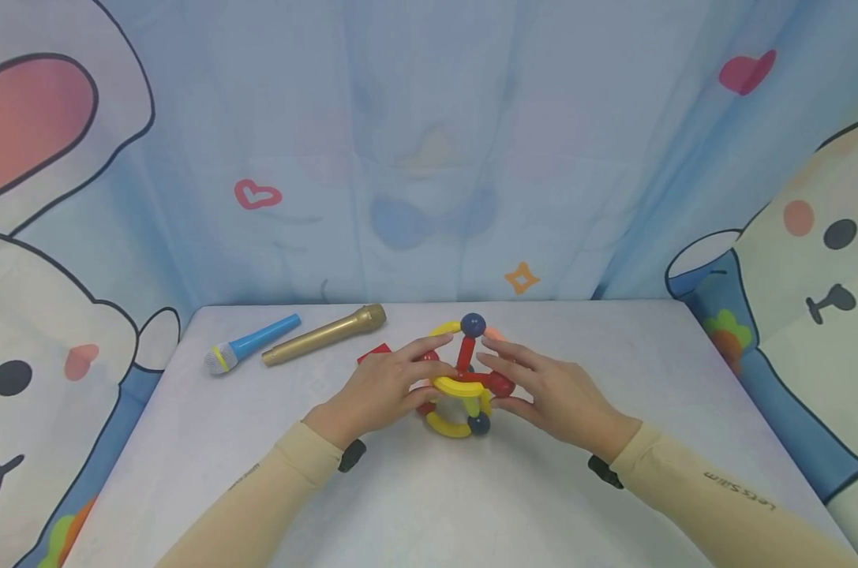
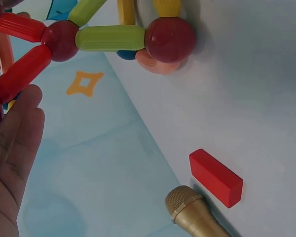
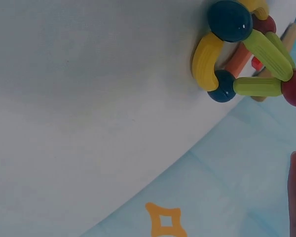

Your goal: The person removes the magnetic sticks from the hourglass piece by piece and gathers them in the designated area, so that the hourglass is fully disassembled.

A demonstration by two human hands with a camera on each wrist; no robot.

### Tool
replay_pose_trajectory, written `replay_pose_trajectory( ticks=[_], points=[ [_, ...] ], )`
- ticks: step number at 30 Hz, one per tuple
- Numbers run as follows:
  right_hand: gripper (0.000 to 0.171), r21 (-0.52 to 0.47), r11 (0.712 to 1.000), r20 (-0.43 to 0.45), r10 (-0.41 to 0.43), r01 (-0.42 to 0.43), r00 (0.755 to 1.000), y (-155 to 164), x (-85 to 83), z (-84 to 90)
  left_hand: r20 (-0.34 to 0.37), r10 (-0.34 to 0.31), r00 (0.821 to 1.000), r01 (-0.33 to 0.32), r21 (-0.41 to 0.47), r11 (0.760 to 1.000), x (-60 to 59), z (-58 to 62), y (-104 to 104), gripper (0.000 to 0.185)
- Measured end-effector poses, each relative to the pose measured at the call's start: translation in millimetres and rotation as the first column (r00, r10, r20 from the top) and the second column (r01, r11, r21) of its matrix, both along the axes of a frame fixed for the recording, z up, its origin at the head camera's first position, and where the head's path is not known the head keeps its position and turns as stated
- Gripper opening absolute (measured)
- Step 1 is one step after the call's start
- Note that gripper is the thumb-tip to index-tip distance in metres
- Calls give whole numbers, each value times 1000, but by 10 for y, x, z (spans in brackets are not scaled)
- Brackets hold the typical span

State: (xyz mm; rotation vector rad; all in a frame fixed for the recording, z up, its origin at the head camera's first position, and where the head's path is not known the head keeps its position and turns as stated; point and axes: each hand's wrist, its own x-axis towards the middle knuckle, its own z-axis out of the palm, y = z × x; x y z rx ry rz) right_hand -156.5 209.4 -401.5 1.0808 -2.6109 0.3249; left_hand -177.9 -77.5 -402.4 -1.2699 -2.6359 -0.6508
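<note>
A magnetic ball-and-rod toy stands on the table between both hands, built of red, yellow and green rods with red and blue balls. A blue ball tops it on an upright red rod. My left hand holds its left side, fingers and thumb about a red ball there. From the right, my right hand pinches another red ball between thumb and fingers. The left wrist view shows left fingers against a red rod. In the right wrist view, yellow curved rods form the lower ring.
A gold toy microphone and a blue toy microphone lie at the table's back left. Near the left hand lies a red block. A blue printed curtain hangs behind the white table.
</note>
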Motion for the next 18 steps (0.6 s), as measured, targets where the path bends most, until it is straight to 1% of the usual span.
replay_pose_trajectory(
  ticks=[4, 8, 14, 18],
  points=[
    [87, -9, 1000, 43, -13, 13, 999, 1, -11, -34, 5, -7, 1000, 7, 9, 1000, -2, -3, -7, 37],
    [88, -48, 999, 105, -16, 21, 994, 1, -21, -62, 9, -5, 1000, 4, 4, 1000, 0, 0, -9, 38],
    [87, -90, 995, 179, -23, 39, 984, -9, -20, -74, -27, -4, 1000, 3, -21, 1000, -2, -6, -14, 39],
    [85, -108, 993, 215, -30, 54, 976, -21, -17, -57, -36, -4, 999, 3, -23, 1000, -6, -17, -19, 37]
  ],
)
